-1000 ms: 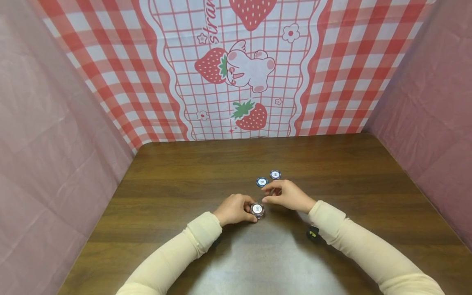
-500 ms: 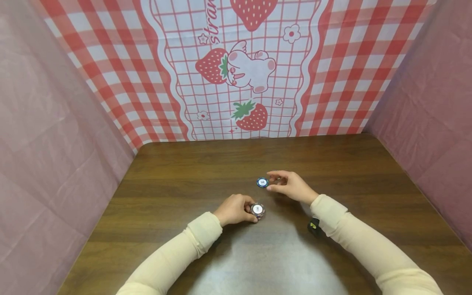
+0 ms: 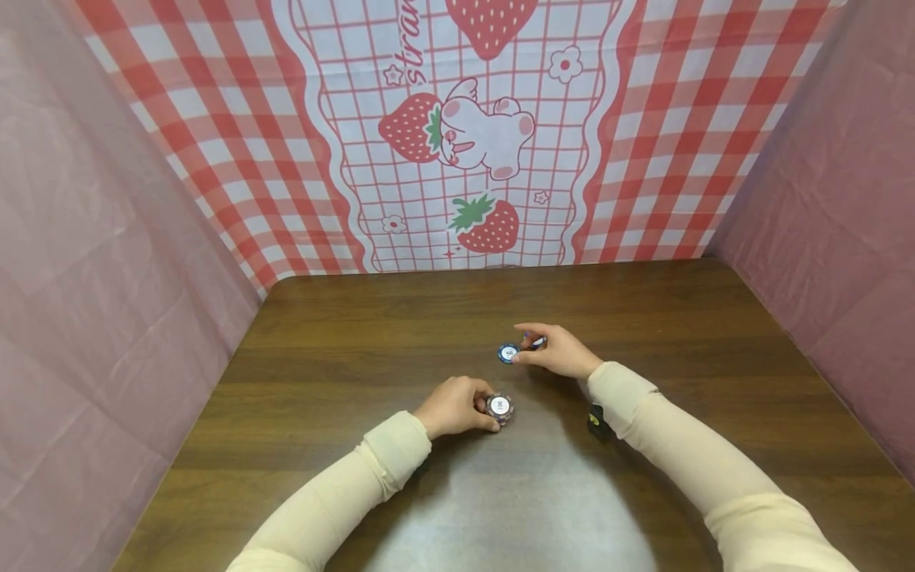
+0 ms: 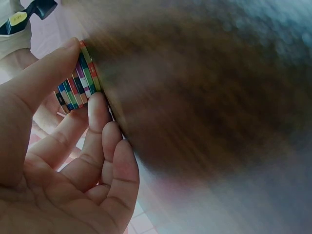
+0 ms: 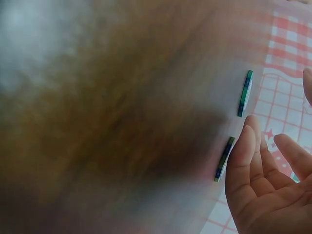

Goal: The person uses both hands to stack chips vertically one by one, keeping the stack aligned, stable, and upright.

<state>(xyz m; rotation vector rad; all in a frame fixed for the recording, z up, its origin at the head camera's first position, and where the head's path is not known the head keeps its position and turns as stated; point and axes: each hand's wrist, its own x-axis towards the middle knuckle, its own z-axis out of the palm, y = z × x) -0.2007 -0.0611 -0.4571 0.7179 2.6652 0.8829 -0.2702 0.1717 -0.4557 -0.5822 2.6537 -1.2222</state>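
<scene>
My left hand [image 3: 455, 407] grips a stack of poker chips [image 3: 499, 407] standing on the table, its top chip white in the middle. In the left wrist view, thumb and fingers lie around the rims of this multicoloured stack [image 4: 78, 80]. Farther back, my right hand [image 3: 561, 349] hovers with loosely bent fingers above two single chips. A blue poker chip [image 3: 508, 353] lies flat by its thumb tip; a second chip [image 3: 539, 342] shows partly between the fingers. In the right wrist view, both chips, one greener [image 5: 245, 94] and one darker [image 5: 224, 159], lie beside the fingers, which pinch nothing.
The brown wooden table [image 3: 343, 334] extends around both hands. Behind it hangs a red-and-white checked cloth [image 3: 643, 159] with strawberries. Pink curtains [image 3: 843, 199] close off both sides. A black device [image 3: 596, 421] is strapped beneath the right wrist.
My right hand has gone from beside the stack back to the two single chips, its fingers now over the farther one. The left hand and its stack have stayed in place.
</scene>
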